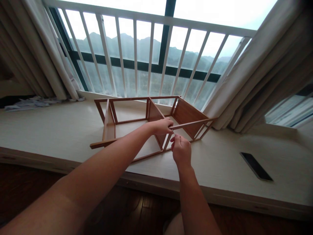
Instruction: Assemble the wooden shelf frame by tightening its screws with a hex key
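A brown wooden shelf rack (156, 112) lies on its side on the pale window ledge, its slim rails and flat shelf boards showing. My left hand (163, 126) is closed around its near upper rail, close to the middle board. Just below and to the right, my right hand (181, 147) pinches a thin metal tool (173, 131) that looks like a hex key. The tool points up to the rail beside my left fingers; its far tip is too small to make out. My left forearm hides part of the rack's near side.
On the ledge (49, 130) to the right lies a black phone (256, 165). White railing bars (135, 55) stand behind the rack, before the window. Beige curtains (256, 71) hang at both sides. Crumpled white material (31, 102) lies at the far left. The ledge drops to a dark floor.
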`<action>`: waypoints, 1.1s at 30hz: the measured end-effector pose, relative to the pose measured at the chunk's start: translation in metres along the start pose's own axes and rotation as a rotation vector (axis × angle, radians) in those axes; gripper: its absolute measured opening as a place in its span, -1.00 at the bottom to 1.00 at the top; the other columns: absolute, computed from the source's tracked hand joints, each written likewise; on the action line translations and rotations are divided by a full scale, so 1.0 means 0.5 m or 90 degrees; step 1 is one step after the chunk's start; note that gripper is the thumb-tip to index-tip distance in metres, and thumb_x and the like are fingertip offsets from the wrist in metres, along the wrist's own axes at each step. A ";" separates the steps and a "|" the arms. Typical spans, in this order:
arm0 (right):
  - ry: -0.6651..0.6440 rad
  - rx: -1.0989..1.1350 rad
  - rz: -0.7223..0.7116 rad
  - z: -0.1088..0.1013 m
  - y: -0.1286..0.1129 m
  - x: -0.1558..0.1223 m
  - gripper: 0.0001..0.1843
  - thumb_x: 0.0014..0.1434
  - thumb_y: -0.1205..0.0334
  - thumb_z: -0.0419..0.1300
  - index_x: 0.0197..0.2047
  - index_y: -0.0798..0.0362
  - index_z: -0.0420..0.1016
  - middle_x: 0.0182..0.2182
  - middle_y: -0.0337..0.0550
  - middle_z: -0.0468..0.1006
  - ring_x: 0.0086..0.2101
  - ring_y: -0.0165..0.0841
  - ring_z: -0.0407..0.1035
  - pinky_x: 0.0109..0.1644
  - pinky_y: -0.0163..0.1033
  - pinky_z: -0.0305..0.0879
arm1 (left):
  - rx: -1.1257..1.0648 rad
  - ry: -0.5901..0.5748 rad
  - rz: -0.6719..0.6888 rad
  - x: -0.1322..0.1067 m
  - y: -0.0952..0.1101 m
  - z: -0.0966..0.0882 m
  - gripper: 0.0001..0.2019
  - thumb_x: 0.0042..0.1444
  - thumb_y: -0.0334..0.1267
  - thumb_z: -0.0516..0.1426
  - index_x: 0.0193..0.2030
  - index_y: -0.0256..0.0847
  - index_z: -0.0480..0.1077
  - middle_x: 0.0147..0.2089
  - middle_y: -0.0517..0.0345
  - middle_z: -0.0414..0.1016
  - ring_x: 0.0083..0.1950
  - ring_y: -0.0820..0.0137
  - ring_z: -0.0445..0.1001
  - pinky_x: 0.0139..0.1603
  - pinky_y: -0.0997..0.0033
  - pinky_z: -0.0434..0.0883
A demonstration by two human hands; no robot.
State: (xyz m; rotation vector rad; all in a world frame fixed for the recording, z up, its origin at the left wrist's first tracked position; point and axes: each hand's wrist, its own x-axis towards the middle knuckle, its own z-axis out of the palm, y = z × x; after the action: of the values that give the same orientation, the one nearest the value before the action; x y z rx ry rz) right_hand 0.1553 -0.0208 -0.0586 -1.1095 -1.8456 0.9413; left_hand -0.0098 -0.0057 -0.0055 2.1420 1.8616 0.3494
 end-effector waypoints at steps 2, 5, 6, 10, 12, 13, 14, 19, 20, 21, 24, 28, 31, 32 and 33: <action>-0.115 0.257 0.126 -0.001 -0.001 0.005 -0.54 0.27 -0.05 -0.13 -0.48 0.02 0.36 -0.76 -0.28 0.24 -0.68 -0.35 0.14 -0.52 -0.25 0.00 | -0.002 0.000 -0.003 -0.001 0.003 -0.002 -0.81 0.07 -0.15 0.14 -0.33 -0.22 0.26 -0.15 0.15 0.25 -0.24 0.41 0.31 -0.16 0.43 0.31; -0.268 0.578 0.242 -0.010 -0.003 0.008 -0.69 0.24 0.09 -0.10 -0.44 0.01 0.29 -0.73 -0.41 0.04 -0.70 -0.41 -0.01 -0.56 -0.30 -0.04 | -0.002 0.003 -0.004 -0.003 0.008 -0.004 -0.81 0.08 -0.15 0.15 -0.33 -0.22 0.26 -0.16 0.15 0.25 -0.22 0.42 0.31 -0.14 0.44 0.30; -0.295 0.638 0.245 -0.013 -0.004 0.007 -0.73 0.24 0.13 -0.10 -0.43 0.00 0.28 -0.71 -0.43 -0.03 -0.69 -0.43 -0.08 -0.56 -0.32 -0.08 | -0.002 0.002 -0.006 -0.004 0.009 -0.005 -0.81 0.08 -0.16 0.15 -0.34 -0.22 0.26 -0.16 0.15 0.25 -0.22 0.42 0.31 -0.14 0.45 0.30; -0.328 0.716 0.239 -0.017 -0.008 -0.002 -0.75 0.28 0.17 -0.10 -0.42 -0.01 0.23 -0.64 -0.44 -0.17 -0.64 -0.42 -0.24 -0.53 -0.33 -0.22 | -0.005 0.001 -0.009 -0.005 0.011 -0.005 -0.82 0.08 -0.18 0.15 -0.34 -0.22 0.25 -0.17 0.16 0.24 -0.21 0.42 0.31 -0.15 0.45 0.30; -0.338 0.754 0.255 -0.015 -0.009 -0.005 -0.75 0.28 0.17 -0.09 -0.43 -0.02 0.20 -0.64 -0.43 -0.17 -0.63 -0.42 -0.25 -0.53 -0.33 -0.24 | -0.007 0.001 -0.007 -0.005 0.010 -0.005 -0.82 0.07 -0.17 0.15 -0.34 -0.22 0.25 -0.17 0.16 0.24 -0.21 0.42 0.31 -0.15 0.45 0.30; -0.338 0.776 0.263 -0.013 -0.009 -0.006 -0.74 0.29 0.17 -0.09 -0.44 -0.02 0.18 -0.64 -0.43 -0.16 -0.63 -0.42 -0.26 -0.53 -0.33 -0.24 | -0.007 0.000 -0.006 -0.005 0.011 -0.005 -0.82 0.07 -0.17 0.15 -0.34 -0.22 0.26 -0.17 0.16 0.24 -0.21 0.42 0.31 -0.14 0.45 0.30; -0.334 0.791 0.269 -0.012 -0.009 -0.007 -0.73 0.29 0.17 -0.09 -0.46 -0.02 0.15 -0.65 -0.44 -0.16 -0.63 -0.43 -0.26 -0.53 -0.33 -0.25 | -0.007 -0.001 -0.007 -0.005 0.011 -0.006 -0.82 0.07 -0.17 0.16 -0.34 -0.22 0.26 -0.17 0.16 0.24 -0.21 0.42 0.31 -0.14 0.45 0.30; -0.320 0.804 0.284 -0.009 -0.010 -0.008 -0.70 0.27 0.19 -0.07 -0.50 -0.03 0.03 -0.67 -0.44 -0.16 -0.65 -0.45 -0.24 -0.57 -0.35 -0.23 | -0.006 -0.001 -0.012 -0.003 0.010 -0.005 -0.83 0.07 -0.19 0.15 -0.32 -0.23 0.28 -0.16 0.16 0.25 -0.22 0.42 0.31 -0.15 0.45 0.30; -0.327 0.821 0.292 -0.009 -0.010 -0.009 -0.70 0.27 0.20 -0.07 -0.51 -0.02 0.03 -0.68 -0.44 -0.14 -0.66 -0.47 -0.21 -0.58 -0.36 -0.20 | -0.007 0.000 -0.012 -0.003 0.010 -0.004 -0.84 0.07 -0.19 0.15 -0.32 -0.23 0.29 -0.16 0.16 0.25 -0.22 0.43 0.31 -0.15 0.45 0.31; -0.334 0.840 0.304 -0.008 -0.009 -0.010 -0.70 0.26 0.21 -0.06 -0.52 -0.01 0.04 -0.70 -0.44 -0.11 -0.67 -0.48 -0.18 -0.59 -0.37 -0.18 | -0.009 0.001 -0.012 -0.003 0.010 -0.003 -0.85 0.07 -0.20 0.14 -0.32 -0.23 0.29 -0.15 0.16 0.25 -0.22 0.43 0.31 -0.15 0.46 0.31; -0.299 0.829 0.322 -0.001 -0.007 -0.011 -0.69 0.22 0.18 -0.02 -0.55 0.02 0.11 -0.75 -0.42 0.02 -0.70 -0.50 -0.06 -0.62 -0.38 -0.10 | -0.009 0.000 -0.019 -0.005 0.011 -0.004 -0.85 0.07 -0.21 0.15 -0.31 -0.23 0.29 -0.15 0.16 0.25 -0.21 0.43 0.31 -0.13 0.47 0.31; -0.150 0.611 0.218 0.010 0.008 -0.006 -0.63 0.17 0.10 0.06 -0.61 0.02 0.14 -0.80 -0.37 0.18 -0.75 -0.49 0.06 -0.67 -0.37 -0.07 | -0.006 -0.005 -0.016 -0.007 0.014 -0.008 -0.82 0.08 -0.19 0.16 -0.32 -0.23 0.27 -0.15 0.16 0.24 -0.22 0.43 0.30 -0.14 0.46 0.30; -0.113 0.431 0.129 0.010 0.024 0.001 -0.59 0.19 0.02 0.07 -0.61 0.01 0.15 -0.82 -0.35 0.23 -0.77 -0.48 0.09 -0.69 -0.36 -0.07 | -0.009 -0.006 -0.012 -0.007 0.014 -0.009 -0.81 0.08 -0.18 0.16 -0.33 -0.23 0.26 -0.16 0.16 0.23 -0.22 0.43 0.30 -0.15 0.45 0.29; -0.105 0.380 0.106 0.010 0.029 0.003 -0.57 0.20 0.00 0.07 -0.61 0.02 0.16 -0.82 -0.35 0.24 -0.77 -0.49 0.09 -0.68 -0.36 -0.06 | -0.010 -0.006 -0.011 -0.007 0.013 -0.009 -0.81 0.07 -0.18 0.17 -0.33 -0.23 0.26 -0.16 0.16 0.23 -0.22 0.43 0.30 -0.16 0.46 0.29; -0.097 0.332 0.085 0.008 0.033 0.005 -0.56 0.22 -0.02 0.06 -0.60 0.02 0.17 -0.81 -0.34 0.25 -0.76 -0.49 0.09 -0.67 -0.36 -0.05 | -0.010 -0.006 -0.010 -0.007 0.013 -0.009 -0.81 0.07 -0.18 0.17 -0.33 -0.23 0.26 -0.16 0.16 0.23 -0.22 0.43 0.30 -0.16 0.46 0.29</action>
State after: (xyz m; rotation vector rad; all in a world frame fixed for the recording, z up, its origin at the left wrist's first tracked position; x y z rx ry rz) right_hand 0.1565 -0.0137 -0.0742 -0.8567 -1.5186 1.5148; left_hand -0.0059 -0.0098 0.0011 2.1137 1.8642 0.3478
